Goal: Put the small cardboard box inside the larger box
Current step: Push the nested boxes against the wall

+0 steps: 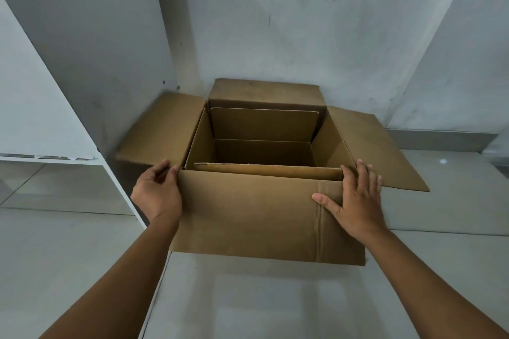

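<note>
Head view: large box [248,212] sits open on the floor [261,297] against the wall [275,22], four flaps spread; small box [264,140], also open-topped, is down inside it, beyond and between both hands. Left hand [157,192] curls around the near-left corner of the large box, fingers over the edge, gripping the near flap. Right hand [355,201] lies flat and spread on the near-right corner, thumb on the flap, grasping nothing.
</note>
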Demonstrator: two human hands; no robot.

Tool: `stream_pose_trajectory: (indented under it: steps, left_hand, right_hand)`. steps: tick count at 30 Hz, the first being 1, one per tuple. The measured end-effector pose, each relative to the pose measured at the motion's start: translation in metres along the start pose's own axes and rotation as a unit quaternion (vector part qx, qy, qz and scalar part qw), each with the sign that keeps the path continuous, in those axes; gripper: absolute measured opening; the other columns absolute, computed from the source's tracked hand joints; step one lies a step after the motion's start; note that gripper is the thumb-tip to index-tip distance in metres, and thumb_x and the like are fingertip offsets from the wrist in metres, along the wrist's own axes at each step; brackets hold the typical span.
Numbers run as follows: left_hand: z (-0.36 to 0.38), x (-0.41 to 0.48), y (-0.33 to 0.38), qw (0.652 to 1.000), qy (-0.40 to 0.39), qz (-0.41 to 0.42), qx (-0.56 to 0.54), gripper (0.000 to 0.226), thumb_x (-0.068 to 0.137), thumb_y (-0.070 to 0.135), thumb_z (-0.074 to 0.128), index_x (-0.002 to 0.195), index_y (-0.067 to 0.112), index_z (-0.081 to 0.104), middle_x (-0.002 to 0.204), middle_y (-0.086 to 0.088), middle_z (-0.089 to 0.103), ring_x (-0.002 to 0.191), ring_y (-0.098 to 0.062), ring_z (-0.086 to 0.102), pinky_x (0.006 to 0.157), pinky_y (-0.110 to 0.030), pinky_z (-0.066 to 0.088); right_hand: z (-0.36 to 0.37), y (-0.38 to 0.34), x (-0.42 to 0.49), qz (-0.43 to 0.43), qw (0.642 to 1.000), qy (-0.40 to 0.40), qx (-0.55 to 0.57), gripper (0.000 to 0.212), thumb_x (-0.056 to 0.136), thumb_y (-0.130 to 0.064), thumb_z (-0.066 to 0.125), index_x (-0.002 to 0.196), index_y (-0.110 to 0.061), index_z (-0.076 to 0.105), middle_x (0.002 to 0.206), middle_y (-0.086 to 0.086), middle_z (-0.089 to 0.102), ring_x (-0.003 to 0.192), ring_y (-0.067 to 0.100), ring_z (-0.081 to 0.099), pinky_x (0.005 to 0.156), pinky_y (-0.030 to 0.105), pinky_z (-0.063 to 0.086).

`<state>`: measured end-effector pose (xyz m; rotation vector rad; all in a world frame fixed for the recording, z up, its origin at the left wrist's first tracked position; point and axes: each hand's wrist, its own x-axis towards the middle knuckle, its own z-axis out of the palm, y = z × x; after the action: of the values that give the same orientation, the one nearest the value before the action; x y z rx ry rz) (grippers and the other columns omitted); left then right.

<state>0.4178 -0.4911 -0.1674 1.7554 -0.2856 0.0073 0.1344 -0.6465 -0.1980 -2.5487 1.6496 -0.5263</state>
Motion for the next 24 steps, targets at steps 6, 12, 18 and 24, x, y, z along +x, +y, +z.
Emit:
stream_pose_trajectory:
  steps: [6, 12, 18, 24]
  left_hand:
    - [-0.003, 0.003, 0.002, 0.995, -0.005, 0.060, 0.080, 0.016, 0.083, 0.005, 0.064, 0.096, 0.002, 0.074, 0.107, -0.015, 0.070, 0.093, -0.016, 0.059, 0.091, -0.027, 0.049]
    - [-0.007, 0.027, -0.003, 0.991, -0.003, 0.083, 0.106, 0.018, 0.084, 0.004, 0.063, 0.099, 0.002, 0.073, 0.106, -0.015, 0.070, 0.095, -0.023, 0.062, 0.086, -0.025, 0.046]
    - [-0.013, 0.059, -0.013, 0.990, 0.010, 0.076, 0.114, 0.021, 0.086, 0.008, 0.062, 0.104, 0.004, 0.071, 0.111, -0.016, 0.068, 0.102, -0.028, 0.063, 0.095, -0.034, 0.050]
    - [-0.006, 0.048, -0.023, 0.976, -0.081, 0.109, 0.173, 0.062, 0.084, 0.037, 0.064, 0.137, 0.018, 0.039, 0.154, -0.009, 0.020, 0.138, -0.029, 0.033, 0.113, -0.044, 0.034]
  right_hand:
    - [0.003, -0.008, -0.002, -0.007, 1.000, -0.001, 0.005, 0.109, 0.058, -0.086, 0.020, 0.138, -0.012, 0.034, 0.156, 0.018, 0.013, 0.145, 0.036, 0.003, 0.115, 0.049, -0.001]
    - [0.011, -0.028, 0.006, -0.007, 1.000, 0.009, 0.011, 0.122, 0.053, -0.092, 0.000, 0.138, -0.012, 0.034, 0.155, 0.020, 0.013, 0.144, 0.038, 0.004, 0.114, 0.050, -0.002]
    - [0.026, -0.066, 0.021, -0.020, 0.999, 0.004, 0.032, 0.108, 0.062, -0.086, 0.025, 0.140, -0.012, 0.031, 0.156, 0.019, 0.009, 0.144, 0.038, 0.000, 0.116, 0.052, -0.001]
    - [0.046, -0.106, 0.034, -0.029, 0.999, 0.019, 0.026, 0.106, 0.065, -0.086, 0.024, 0.141, -0.012, 0.029, 0.155, 0.022, 0.011, 0.144, 0.040, 0.002, 0.114, 0.050, -0.005]
